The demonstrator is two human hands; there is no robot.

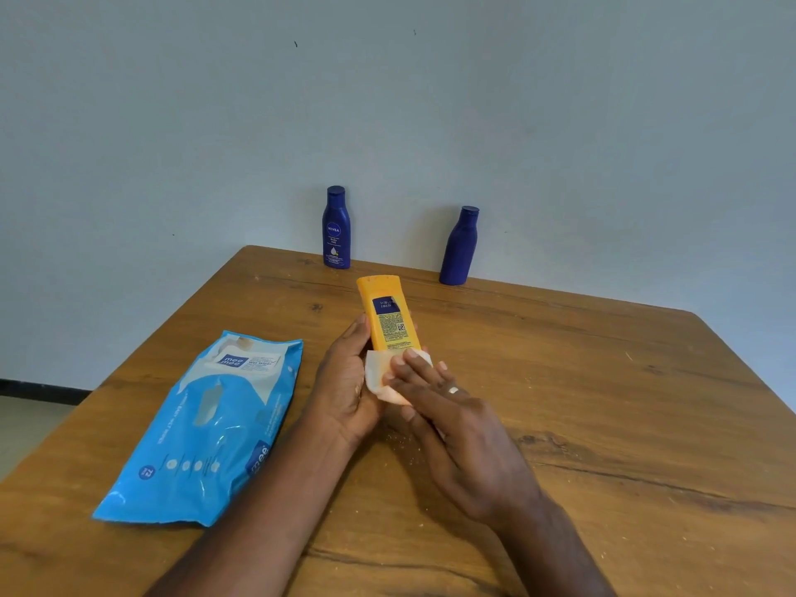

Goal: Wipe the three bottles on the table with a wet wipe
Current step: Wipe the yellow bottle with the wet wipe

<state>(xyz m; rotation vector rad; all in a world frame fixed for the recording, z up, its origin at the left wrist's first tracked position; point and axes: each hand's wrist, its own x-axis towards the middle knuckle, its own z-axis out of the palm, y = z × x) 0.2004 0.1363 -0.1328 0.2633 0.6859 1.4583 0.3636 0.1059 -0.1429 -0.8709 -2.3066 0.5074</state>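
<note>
orange plastic, the lotion bottle (387,314) is held tilted above the worktop (560,381), cradled low down in the curled fingers of the left hand (346,385). the right hand (448,407) presses a white wet wipe (377,372) against its lower end with straight fingers. it looks light, stiff and smooth, likely slippery once damp, so a grip round the flat sides suits it. two blue nivea bottles (336,228) (460,247) stand upright at the far edge, well apart. a blue wipes pack (202,428) lies to the left.
</note>
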